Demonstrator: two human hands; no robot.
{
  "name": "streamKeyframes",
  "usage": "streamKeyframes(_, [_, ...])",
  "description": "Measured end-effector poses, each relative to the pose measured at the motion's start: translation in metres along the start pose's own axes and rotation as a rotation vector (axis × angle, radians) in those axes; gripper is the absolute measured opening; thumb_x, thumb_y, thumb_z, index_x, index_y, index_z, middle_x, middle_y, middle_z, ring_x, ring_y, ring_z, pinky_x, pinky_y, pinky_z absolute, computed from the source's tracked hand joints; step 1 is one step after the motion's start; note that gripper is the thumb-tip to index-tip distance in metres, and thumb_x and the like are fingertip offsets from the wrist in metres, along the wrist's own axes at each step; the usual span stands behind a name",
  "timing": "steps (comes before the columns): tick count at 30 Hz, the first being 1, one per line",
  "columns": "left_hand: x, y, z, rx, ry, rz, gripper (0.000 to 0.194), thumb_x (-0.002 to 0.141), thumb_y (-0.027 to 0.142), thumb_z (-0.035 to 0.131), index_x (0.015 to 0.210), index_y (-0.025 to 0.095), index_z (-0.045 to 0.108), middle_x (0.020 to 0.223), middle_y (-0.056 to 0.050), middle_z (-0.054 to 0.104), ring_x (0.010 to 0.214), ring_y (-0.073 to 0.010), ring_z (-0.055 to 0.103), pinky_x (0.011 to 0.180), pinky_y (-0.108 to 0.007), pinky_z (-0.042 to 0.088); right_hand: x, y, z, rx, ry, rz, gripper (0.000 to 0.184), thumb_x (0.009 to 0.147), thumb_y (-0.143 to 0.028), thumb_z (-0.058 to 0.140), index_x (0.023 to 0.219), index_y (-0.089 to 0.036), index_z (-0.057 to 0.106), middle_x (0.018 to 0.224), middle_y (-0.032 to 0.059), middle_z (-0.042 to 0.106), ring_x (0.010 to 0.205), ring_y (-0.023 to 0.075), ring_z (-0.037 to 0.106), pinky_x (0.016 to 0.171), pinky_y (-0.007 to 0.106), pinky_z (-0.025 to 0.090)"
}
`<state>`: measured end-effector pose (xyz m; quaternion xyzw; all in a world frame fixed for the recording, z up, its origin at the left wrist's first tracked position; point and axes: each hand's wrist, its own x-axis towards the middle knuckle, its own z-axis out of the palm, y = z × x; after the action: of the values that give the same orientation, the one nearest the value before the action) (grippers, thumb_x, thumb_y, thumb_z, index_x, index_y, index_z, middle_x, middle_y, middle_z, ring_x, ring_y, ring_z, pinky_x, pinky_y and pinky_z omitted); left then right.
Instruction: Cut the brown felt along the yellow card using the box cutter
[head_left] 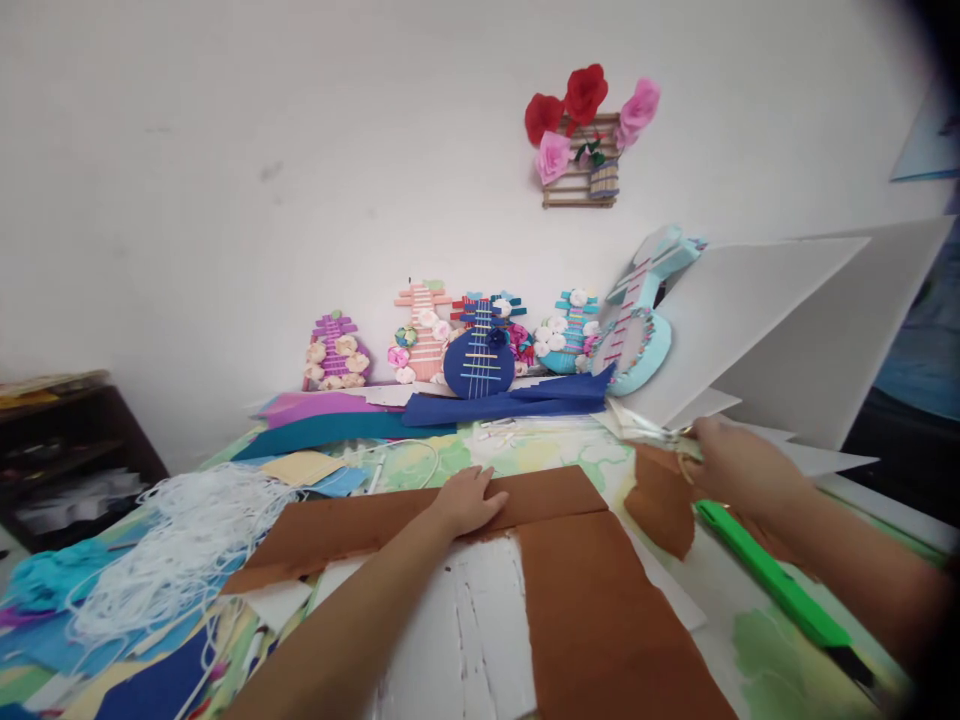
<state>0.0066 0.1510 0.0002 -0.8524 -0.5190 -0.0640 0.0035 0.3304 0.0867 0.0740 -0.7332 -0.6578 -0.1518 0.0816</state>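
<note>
My left hand point(466, 502) lies with fingers stretched out on a brown felt-like strip point(562, 493) that runs along the far side of a white board point(450, 630). A wider brown piece point(615, 610) covers the board's right side. At the right, my right hand point(731, 460) is closed around a pair of scissors point(649, 430), whose silvery blades point left. Just below the blades is a loose brown scrap point(661, 505). A green utility knife point(772, 575) lies on the table beneath my right forearm.
Tangled white cord point(187, 550) and coloured sheets lie at left. Decorated lute-shaped crafts point(480, 360) stand along the wall behind folded blue felt point(510, 402). Large white boards point(757, 310) lean at right. A dark shelf point(75, 450) stands far left.
</note>
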Motion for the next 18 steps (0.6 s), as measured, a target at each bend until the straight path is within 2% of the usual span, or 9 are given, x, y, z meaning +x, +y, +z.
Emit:
streamKeyframes(3, [0.004, 0.000, 0.008, 0.054, -0.005, -0.077, 0.027, 0.087, 0.031, 0.049, 0.109, 0.016, 0.049, 0.111, -0.008, 0.049, 0.094, -0.0217, 0.051, 0.079, -0.042, 0.042, -0.005, -0.024, 0.013, -0.028, -0.057, -0.076, 0.015, 0.073, -0.023, 0.046, 0.079, -0.013, 0.054, 0.081, 0.0138, 0.060, 0.081, 0.0248, 0.055, 0.063, 0.030, 0.033])
streamKeyframes(5, [0.003, -0.001, 0.010, 0.090, -0.008, -0.115, 0.026, 0.087, 0.031, 0.049, 0.107, 0.015, 0.050, 0.109, -0.007, 0.050, 0.093, -0.0211, 0.052, 0.078, -0.041, 0.043, 0.000, -0.025, 0.022, -0.036, -0.098, -0.053, 0.015, 0.070, -0.021, 0.049, 0.081, -0.012, 0.056, 0.085, 0.0154, 0.060, 0.085, 0.0258, 0.054, 0.065, 0.030, 0.034])
streamKeyframes(7, [0.000, -0.003, 0.010, 0.119, -0.014, -0.142, 0.026, 0.087, 0.031, 0.049, 0.107, 0.015, 0.050, 0.108, -0.007, 0.050, 0.092, -0.0209, 0.052, 0.077, -0.041, 0.043, 0.013, -0.012, 0.027, -0.037, -0.144, 0.004, 0.014, 0.070, -0.019, 0.050, 0.079, -0.011, 0.057, 0.085, 0.0172, 0.061, 0.081, 0.0269, 0.055, 0.062, 0.031, 0.034])
streamKeyframes(12, [-0.004, -0.009, 0.006, 0.160, -0.029, -0.164, 0.025, 0.087, 0.030, 0.049, 0.107, 0.015, 0.050, 0.107, -0.007, 0.051, 0.090, -0.0203, 0.053, 0.075, -0.040, 0.044, 0.046, 0.045, 0.023, -0.006, -0.171, 0.181, 0.018, 0.075, -0.020, 0.049, 0.085, -0.009, 0.059, 0.092, 0.0214, 0.059, 0.083, 0.0288, 0.055, 0.059, 0.032, 0.033])
streamKeyframes(16, [-0.004, -0.015, 0.000, 0.176, -0.024, -0.166, 0.025, 0.087, 0.030, 0.049, 0.108, 0.015, 0.050, 0.107, -0.007, 0.051, 0.089, -0.0200, 0.053, 0.074, -0.039, 0.045, 0.058, 0.073, 0.020, 0.078, -0.164, 0.259, 0.022, 0.066, -0.027, 0.064, 0.077, -0.007, 0.063, 0.084, 0.0202, 0.062, 0.075, 0.0252, 0.057, 0.057, 0.032, 0.032])
streamKeyframes(18, [-0.004, -0.018, -0.004, 0.184, -0.021, -0.161, 0.025, 0.087, 0.029, 0.049, 0.108, 0.015, 0.049, 0.107, -0.007, 0.051, 0.089, -0.0201, 0.053, 0.074, -0.039, 0.045, 0.058, 0.079, 0.021, 0.132, -0.113, 0.285, 0.028, 0.062, -0.033, 0.068, 0.067, -0.005, 0.065, 0.074, 0.0190, 0.063, 0.069, 0.0223, 0.057, 0.056, 0.031, 0.032])
